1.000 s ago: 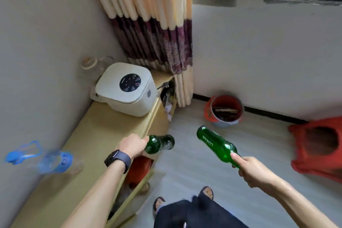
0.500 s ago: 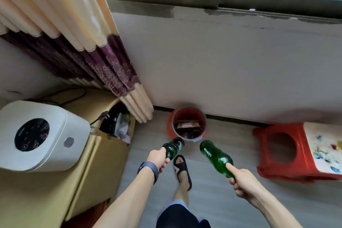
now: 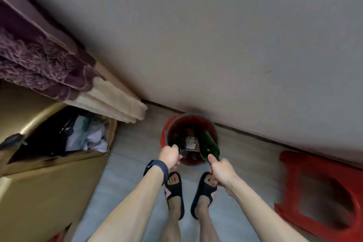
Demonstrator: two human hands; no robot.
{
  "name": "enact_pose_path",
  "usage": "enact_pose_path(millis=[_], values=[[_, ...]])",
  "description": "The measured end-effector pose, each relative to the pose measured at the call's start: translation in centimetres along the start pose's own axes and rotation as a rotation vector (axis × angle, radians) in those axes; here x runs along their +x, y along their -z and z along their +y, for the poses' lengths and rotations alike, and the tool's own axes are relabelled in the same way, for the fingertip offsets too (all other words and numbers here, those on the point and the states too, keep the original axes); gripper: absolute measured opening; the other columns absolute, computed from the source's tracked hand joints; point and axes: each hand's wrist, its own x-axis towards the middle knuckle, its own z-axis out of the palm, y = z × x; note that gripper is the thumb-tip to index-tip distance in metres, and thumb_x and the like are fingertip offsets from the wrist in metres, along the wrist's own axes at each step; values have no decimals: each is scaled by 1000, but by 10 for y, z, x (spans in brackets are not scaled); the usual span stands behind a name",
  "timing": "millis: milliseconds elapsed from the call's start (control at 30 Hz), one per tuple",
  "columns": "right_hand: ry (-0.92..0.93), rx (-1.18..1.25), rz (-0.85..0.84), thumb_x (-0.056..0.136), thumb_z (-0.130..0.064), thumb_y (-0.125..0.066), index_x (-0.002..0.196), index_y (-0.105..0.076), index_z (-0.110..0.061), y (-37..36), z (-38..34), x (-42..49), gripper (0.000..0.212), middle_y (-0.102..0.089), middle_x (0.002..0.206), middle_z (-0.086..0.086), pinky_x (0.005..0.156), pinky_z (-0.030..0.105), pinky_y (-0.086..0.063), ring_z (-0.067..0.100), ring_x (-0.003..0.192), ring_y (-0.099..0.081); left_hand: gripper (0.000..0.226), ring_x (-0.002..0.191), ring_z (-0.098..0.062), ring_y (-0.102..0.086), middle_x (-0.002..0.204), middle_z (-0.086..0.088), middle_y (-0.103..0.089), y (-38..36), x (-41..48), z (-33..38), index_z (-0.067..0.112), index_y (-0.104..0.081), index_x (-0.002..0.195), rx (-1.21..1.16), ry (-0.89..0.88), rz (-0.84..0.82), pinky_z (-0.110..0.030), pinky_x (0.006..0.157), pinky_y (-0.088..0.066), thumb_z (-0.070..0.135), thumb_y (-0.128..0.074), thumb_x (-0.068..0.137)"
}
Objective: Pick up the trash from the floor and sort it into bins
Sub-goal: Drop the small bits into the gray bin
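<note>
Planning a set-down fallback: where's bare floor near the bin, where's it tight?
Bare floor: the strip between the red bin and the red stool, and the patch between the cabinet and the left sandal. Crowded: the bin's mouth, with paper scraps, left bottle and right bottle poking in, left hand and right hand at its near rim.

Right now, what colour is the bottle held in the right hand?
Dark green; the bottle shows best in the head view.

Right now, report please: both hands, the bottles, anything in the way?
Left hand grips dark bottle, right hand grips green bottle. Both bottles point into red bin. Nothing blocks bin mouth.
</note>
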Motion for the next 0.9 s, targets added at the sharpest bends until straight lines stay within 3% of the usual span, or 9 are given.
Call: enact_pose_path(millis=[100,200,300,400,500,600,700,767,900], values=[[44,-201,11,102,-47,-42,104,-54,-8,-15,-10,80,41,-63,88,10,69,35,-48,26,74,-61,30,45,-15,-44,76,-5,-61,-15,55,2,3,-50,119,-48,25,-14,-20,41,-31,25,-34,106],[119,-556,6,101,-45,-41,101,-55,-10,-35,-23,129,38,-64,101,13,79,38,-52,32,91,-63,23,50,-17,-47,80,-7,-62,-25,92,-5,6,-48,106,-96,40,-11,-25,49,-36,22,-32,106],[252,-887,-29,102,-40,-40,95,-60,-7,-61,-38,160,40,-63,94,13,69,31,-40,32,88,-62,27,52,-18,-51,86,-7,-66,-26,124,-16,9,-44,125,-178,61,-18,-27,51,-38,25,-33,105],[300,-1111,-34,103,-38,-40,130,-49,7,-88,-43,184,54,-60,124,19,83,35,-45,36,115,-59,33,58,-19,-58,98,-6,-70,-21,143,-24,12,-44,130,-130,25,-4,-30,56,-46,31,-34,105],[232,-1186,-63,104,-39,-39,149,-4,19,-105,-37,208,81,-41,148,28,100,36,-42,37,133,-47,30,71,-22,-65,100,-6,-71,-19,162,-32,16,-43,128,-59,-2,-2,-38,72,-56,32,-34,105],[205,-1232,-76,104,-40,-39,148,6,18,-114,-24,223,86,-27,155,30,108,36,-37,37,140,-37,42,84,-27,-65,107,-10,-69,-20,179,-41,10,-44,140,92,-59,38,-37,72,-54,31,-35,104],[155,-1134,-136,98,-50,-50,155,12,0,-105,-12,226,98,-19,160,23,111,37,-34,35,143,-32,48,105,-32,-59,128,-14,-61,-25,174,-53,12,-41,146,221,-110,95,-31,80,-45,36,-33,105],[181,-1059,-180,92,-52,-58,159,6,-15,-93,-7,216,100,-22,161,16,113,36,-34,33,143,-33,51,119,-33,-56,137,-14,-56,-25,159,-59,17,-38,149,226,-102,93,-32,89,-44,42,-34,105],[308,-962,-177,95,-37,-57,155,-30,-18,-70,-4,157,68,-45,151,10,107,31,-38,30,136,-46,35,96,-32,-58,119,-15,-63,-8,117,-65,14,-51,122,391,-113,84,-32,76,-44,39,-41,101]])
